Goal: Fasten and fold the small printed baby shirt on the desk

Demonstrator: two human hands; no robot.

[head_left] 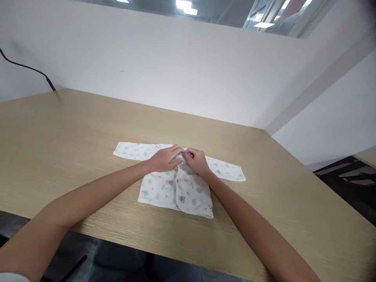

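A small white baby shirt (pixel 160 190), printed with green and grey figures, lies spread on the table with its sleeves out to both sides. Its front panels meet along an edge running down the middle. My left hand (pixel 166 158) rests on the upper left of the shirt, fingers stretched toward the neckline and thumb apart. Close beside it, my right hand (pixel 196 159) is closed, thumb and fingers pinching the cloth at the neckline. The fingertips of both hands nearly meet there. My hands cover much of the collar.
The shirt lies on a wood-grain table (pixel 88 125) with a white wall (pixel 176 70) behind it. A black cable (pixel 29 67) hangs at the far left. Glass panes (pixel 217 13) top the wall. A dark chair (pixel 123 260) shows below the front edge.
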